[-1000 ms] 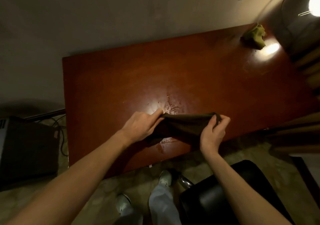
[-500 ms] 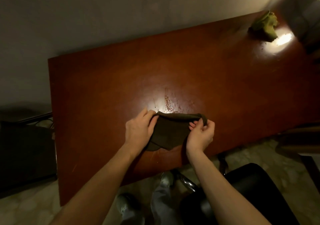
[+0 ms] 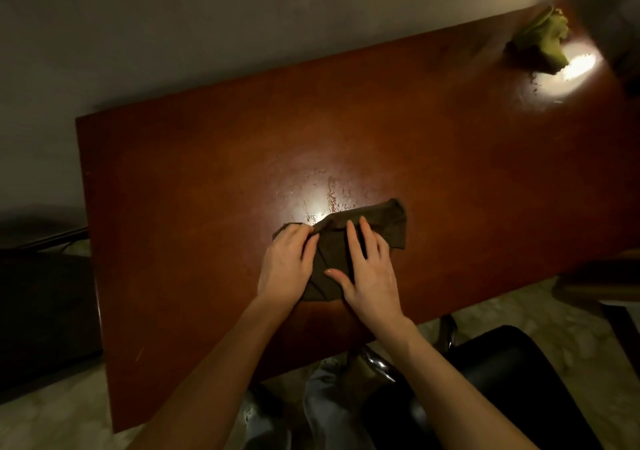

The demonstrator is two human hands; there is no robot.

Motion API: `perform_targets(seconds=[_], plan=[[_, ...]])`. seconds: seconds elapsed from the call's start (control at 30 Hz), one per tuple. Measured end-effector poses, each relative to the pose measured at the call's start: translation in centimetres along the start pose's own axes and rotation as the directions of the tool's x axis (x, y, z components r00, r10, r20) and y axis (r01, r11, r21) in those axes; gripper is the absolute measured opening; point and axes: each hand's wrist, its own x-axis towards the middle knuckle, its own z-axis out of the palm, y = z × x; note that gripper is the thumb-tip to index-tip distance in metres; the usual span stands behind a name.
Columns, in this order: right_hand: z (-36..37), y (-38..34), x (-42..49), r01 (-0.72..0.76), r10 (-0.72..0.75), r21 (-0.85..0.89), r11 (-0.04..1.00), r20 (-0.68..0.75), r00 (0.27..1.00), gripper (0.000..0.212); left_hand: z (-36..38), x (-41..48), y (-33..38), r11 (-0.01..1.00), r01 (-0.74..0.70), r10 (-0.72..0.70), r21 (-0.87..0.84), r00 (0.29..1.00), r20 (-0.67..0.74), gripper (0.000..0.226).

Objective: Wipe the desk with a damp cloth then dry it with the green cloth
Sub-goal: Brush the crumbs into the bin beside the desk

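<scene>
Dark cloth [image 3: 374, 231]: flat on the desk [image 3: 207, 172], towards the near edge, roughly mid-length. Brown-olive woven fabric, folded over, creased, uneven outline; its far-right tip pokes out past the fingers.

Left hand [image 3: 287, 269]: on the cloth's left end, fingers bent, fabric bunched up under the fingertips, so it is gripping that end. Right hand [image 3: 372, 276]: laid flat on top of the cloth, fingers straight and slightly spread, thumb out to the left, palm down, pressing and not gripping. The cloth's middle shows in the gap between the two hands, and both wrists sit towards the near edge.

Green cloth [image 3: 540, 44]: crumpled lump, yellow-green, at the far right corner of the desk, well apart from both hands, next to a bright glare patch [image 3: 575, 68].

Desk top: reddish-brown, glossy, rectangular. A second glare spot sits just beyond the dark cloth, with streaky smears and specks [image 3: 332, 196] showing in it.

Below the near edge: black chair seat [image 3: 512, 380] on the right, chrome tubing [image 3: 377, 363], pale trouser leg [image 3: 325, 401], mottled light floor [image 3: 52, 415]. Plain grey wall [image 3: 207, 16] behind the far edge.
</scene>
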Motion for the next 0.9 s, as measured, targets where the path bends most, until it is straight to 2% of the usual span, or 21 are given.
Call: perform_targets(seconds=[0.1,0.23,0.33,0.47,0.53,0.7,0.8,0.9], plan=[[0.4,0.5,1.3,0.079,-0.08,0.02,0.997,0.025,0.997,0.082,0.7,-0.3,-0.2,1.0,-0.003,0.003,-0.017,0.999,-0.041,0.014],[0.7,0.3,3.7,0.012,0.003,0.219,0.976,-0.065,0.998,0.073,1.3,0.8,0.3,0.997,-0.011,0.002,-0.082,0.994,-0.109,0.016],[0.5,-0.2,5.0,0.018,0.009,0.239,0.971,-0.11,0.994,0.069,1.6,1.8,0.3,0.995,-0.016,0.005,-0.096,0.993,-0.117,0.02],[-0.8,0.0,7.9,0.108,-0.103,0.065,0.992,-0.079,0.992,0.071,1.6,3.2,0.4,0.993,-0.091,0.081,-0.081,0.989,-0.123,0.018],[-1.3,-0.4,9.4,0.131,-0.131,-0.011,0.991,-0.029,0.991,0.064,1.6,3.9,0.5,0.994,-0.09,0.082,-0.068,0.991,-0.106,0.018],[-0.8,-1.9,10.1,0.194,-0.201,-0.088,0.977,-0.068,0.977,0.038,1.4,4.9,2.0,0.982,0.088,-0.11,-0.166,0.985,-0.13,0.021],[-0.5,-1.9,9.4,0.235,-0.244,-0.123,0.964,-0.07,0.967,0.036,0.4,4.2,1.7,0.983,0.064,-0.068,-0.17,0.998,-0.017,0.03],[-0.8,-2.8,9.1,0.247,-0.26,-0.185,0.951,-0.046,0.965,0.04,-1.3,3.2,0.6,0.989,0.07,-0.05,-0.132,0.987,0.15,0.056]])
